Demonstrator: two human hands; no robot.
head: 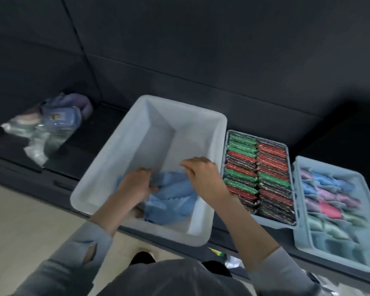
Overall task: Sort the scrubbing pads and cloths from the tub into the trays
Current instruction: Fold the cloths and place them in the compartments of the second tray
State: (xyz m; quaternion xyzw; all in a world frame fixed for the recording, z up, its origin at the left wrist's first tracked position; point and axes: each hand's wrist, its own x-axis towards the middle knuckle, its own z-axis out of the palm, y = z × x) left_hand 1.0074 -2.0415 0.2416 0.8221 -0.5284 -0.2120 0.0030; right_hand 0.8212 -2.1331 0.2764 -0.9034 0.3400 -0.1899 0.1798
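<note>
A pale blue-white tub (107, 159) stands on a dark sofa seat in front of me. One light blue cloth (173, 199) lies crumpled in its near end. My left hand (135, 184) grips the cloth's left part with curled fingers. Over the cloth's upper right edge my right hand (201, 174) has its fingers curled down; whether they pinch the fabric is blurred. Right of the tub, a blue tray (273, 223) is packed with two rows of green, red and dark scrubbing pads (256, 167). Further right, a divided blue tray (303, 238) holds rolled cloths (329, 201) in blue, purple, pink and green.
A heap of clear plastic wrappers and a purple cloth (51, 122) lies on the seat at the left. The dark sofa back (201, 60) rises behind the tub. Pale floor (19, 221) shows at lower left, with scraps of packaging (233, 261) near my knees.
</note>
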